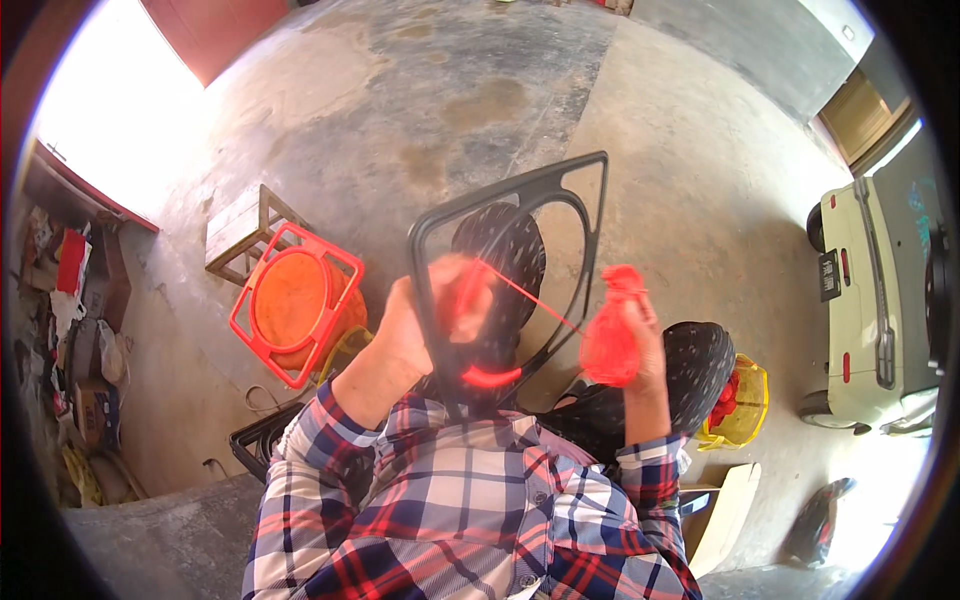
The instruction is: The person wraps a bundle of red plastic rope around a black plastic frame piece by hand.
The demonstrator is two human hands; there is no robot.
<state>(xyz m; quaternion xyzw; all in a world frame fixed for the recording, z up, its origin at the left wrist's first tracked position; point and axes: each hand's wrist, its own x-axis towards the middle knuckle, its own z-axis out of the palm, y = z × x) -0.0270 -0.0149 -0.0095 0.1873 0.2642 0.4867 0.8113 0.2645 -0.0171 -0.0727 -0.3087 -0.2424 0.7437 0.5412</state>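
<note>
A black plastic frame [510, 187], squarish with a round ring inside, stands tilted above my lap. My left hand [408, 318] is closed around its left side, the fingers smeared by motion. A red wrapping [490, 379] covers part of the ring's lower edge. My right hand [648, 345] grips a bundle of red cord [610, 345] to the right of the frame. One taut red strand [535, 300] crosses the frame's opening from near my left fingers towards the bundle.
An orange frame [350, 265] leans on a round orange thing [290, 300] at left, near a wooden stool [235, 232]. At right are a yellow basket [760, 405] with red material and a parked pale green vehicle [850, 310]. Clutter [95, 390] lines the left wall.
</note>
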